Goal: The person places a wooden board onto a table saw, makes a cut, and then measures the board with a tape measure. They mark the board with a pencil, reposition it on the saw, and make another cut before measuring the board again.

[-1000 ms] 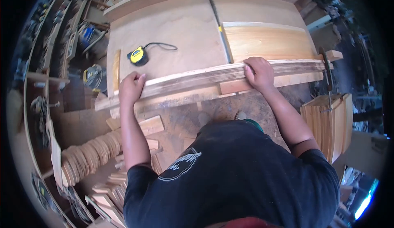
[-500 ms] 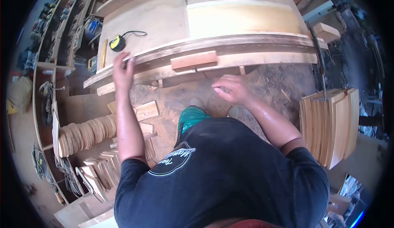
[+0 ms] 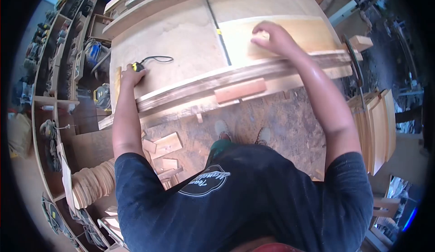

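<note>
My left hand (image 3: 130,76) is wrapped around a yellow and black tape measure (image 3: 137,66) at the left side of the workbench top (image 3: 172,36). A black wrist strap (image 3: 158,57) trails from the tape to the right. My right hand (image 3: 277,39) hovers over a pale wooden board (image 3: 312,32) on the right half of the bench, its fingers curved and a gap between thumb and forefinger. A dark bar (image 3: 221,41) with a yellow mark lies along the left end of that board.
Along the bench's near edge run thick timber layers (image 3: 181,88) with a reddish wood block (image 3: 240,91) on the side. A clamp (image 3: 355,61) grips the right end. Offcuts (image 3: 165,145) lie on the floor, boards (image 3: 378,125) stand right, and tool shelves (image 3: 56,66) line the left.
My left hand has reached forward and taken hold of the tape measure. My right hand has risen from in front of the bench to over the pale board. The view has shifted closer to the bench.
</note>
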{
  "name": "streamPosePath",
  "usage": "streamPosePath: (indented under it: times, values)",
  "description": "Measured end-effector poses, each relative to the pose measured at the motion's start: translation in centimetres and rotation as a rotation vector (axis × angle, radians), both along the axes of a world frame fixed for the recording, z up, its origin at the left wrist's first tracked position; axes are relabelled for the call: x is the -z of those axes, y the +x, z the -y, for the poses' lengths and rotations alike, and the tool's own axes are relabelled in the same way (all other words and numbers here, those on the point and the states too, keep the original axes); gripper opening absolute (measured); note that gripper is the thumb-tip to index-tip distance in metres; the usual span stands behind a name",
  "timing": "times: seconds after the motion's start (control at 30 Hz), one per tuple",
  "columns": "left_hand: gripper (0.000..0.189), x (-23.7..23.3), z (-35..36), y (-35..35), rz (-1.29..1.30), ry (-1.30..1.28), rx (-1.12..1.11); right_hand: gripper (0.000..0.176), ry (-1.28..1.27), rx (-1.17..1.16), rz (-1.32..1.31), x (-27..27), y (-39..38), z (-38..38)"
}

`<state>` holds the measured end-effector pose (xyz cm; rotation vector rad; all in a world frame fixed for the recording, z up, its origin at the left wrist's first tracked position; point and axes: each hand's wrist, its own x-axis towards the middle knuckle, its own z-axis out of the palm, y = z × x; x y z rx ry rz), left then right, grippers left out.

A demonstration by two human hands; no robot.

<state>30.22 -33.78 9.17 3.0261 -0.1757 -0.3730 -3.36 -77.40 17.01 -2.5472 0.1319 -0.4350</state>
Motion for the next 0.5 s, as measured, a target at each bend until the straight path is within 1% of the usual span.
streamPosePath:
  times: [0.03,0.07,0.1,0.13,0.17,0.2,0.27,0.3,0.33,0.37,0.4,0.47,0.5]
  values:
    - [0.099,0.0,-0.1,0.3,0.014,0.001,0.005,0.039,-0.071,0.029,-0.074,1.1,3.2,1.8]
    - [0.099,-0.6,-0.4,0.3,0.014,-0.015,-0.010,0.049,-0.144,0.058,-0.148,2.6,5.9,3.7]
    - [0.095,-1.9,-1.1,-0.1,-0.089,-0.046,0.108,0.049,-0.159,0.044,-0.150,4.6,8.2,5.4]
    - [0.091,-3.2,-1.7,-0.6,-0.190,-0.080,0.229,0.061,-0.167,0.033,-0.273,6.5,10.2,7.3]
    - [0.085,-4.2,-2.4,-1.4,-0.283,-0.232,0.195,0.072,-0.179,0.024,-0.394,7.1,11.8,8.8]
    - [0.079,-5.2,-3.3,-2.6,-0.375,-0.382,0.164,0.072,-0.196,0.016,-0.393,6.9,12.8,9.4]
    - [0.071,-6.4,-5.5,-5.5,-0.332,-0.598,0.271,0.087,-0.071,-0.028,-0.720,6.3,14.5,10.1]
    - [0.069,-6.2,-6.7,-7.0,-0.210,-0.636,0.302,0.087,-0.076,-0.028,-0.725,6.2,14.6,10.2]
    - [0.068,-6.2,-7.5,-8.4,-0.087,-0.672,0.334,0.086,-0.117,-0.085,-0.738,5.5,14.5,10.1]
    - [0.067,-6.8,-7.6,-9.7,-0.010,-0.740,0.357,0.086,-0.159,-0.145,-0.753,4.9,14.5,9.9]
    - [0.067,-6.6,-7.8,-10.3,-0.011,-0.750,0.348,0.086,-0.170,-0.148,-0.760,4.2,15.0,9.7]
    - [0.066,-6.3,-7.9,-10.9,0.131,-0.835,0.284,0.085,-0.283,-0.206,-0.895,2.6,16.5,9.5]
    - [0.068,-6.2,-7.7,-11.0,0.227,-0.808,0.307,0.085,-0.285,-0.206,-0.897,1.9,16.8,9.6]
